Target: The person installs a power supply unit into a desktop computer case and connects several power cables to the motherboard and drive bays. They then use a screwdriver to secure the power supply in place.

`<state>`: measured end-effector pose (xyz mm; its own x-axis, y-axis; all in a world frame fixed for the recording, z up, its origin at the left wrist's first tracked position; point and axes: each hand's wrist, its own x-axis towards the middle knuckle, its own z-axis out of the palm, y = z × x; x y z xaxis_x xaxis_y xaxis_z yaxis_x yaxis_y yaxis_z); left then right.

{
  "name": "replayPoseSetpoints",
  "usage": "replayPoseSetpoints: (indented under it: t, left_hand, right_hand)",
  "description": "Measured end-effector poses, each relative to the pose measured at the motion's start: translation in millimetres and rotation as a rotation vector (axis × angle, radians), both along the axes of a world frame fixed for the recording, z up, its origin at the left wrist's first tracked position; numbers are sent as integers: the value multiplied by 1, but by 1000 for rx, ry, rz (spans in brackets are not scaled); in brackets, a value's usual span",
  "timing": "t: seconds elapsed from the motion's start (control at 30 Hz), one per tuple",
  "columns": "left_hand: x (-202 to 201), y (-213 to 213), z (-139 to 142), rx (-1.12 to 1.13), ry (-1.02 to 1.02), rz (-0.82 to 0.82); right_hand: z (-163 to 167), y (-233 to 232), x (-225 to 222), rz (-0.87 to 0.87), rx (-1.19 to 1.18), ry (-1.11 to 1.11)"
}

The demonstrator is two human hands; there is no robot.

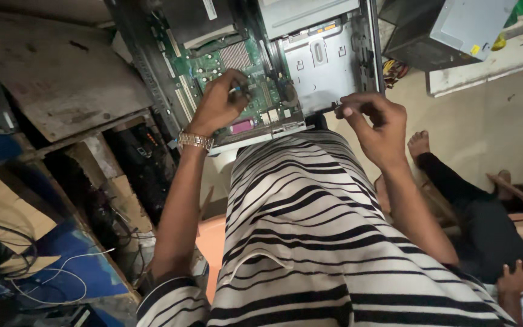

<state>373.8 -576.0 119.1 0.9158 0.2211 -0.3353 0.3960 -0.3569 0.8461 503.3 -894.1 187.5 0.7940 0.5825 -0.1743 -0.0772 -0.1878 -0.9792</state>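
striped shirt [310,242], left hand [219,103] on lengthwise open computer case [328,66]

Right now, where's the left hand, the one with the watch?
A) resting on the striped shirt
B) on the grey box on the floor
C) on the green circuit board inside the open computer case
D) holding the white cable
C: the left hand has its fingertips down on the green circuit board inside the open computer case.

The person wore a black-and-white striped shirt [310,242] with short sleeves ending above the elbows, the stripes running in wavy bands. A gold-toned metal link watch [195,141] circled the left wrist.
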Motion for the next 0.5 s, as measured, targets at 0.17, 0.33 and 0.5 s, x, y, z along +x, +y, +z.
replayPoseSetpoints:
  t: [0.17, 0.33, 0.5]
  left_hand:
    - [-8, 1, -8, -64, -76, -2]
    - [-11, 4, -25, 39, -37, 63]
    - [-15, 5, -39, 56, 15, 27]
  right_hand:
    - [-3, -1, 2, 1, 25, 21]
    - [-2, -1, 1, 25, 22, -50]
    - [2, -1, 3, 31, -15, -57]
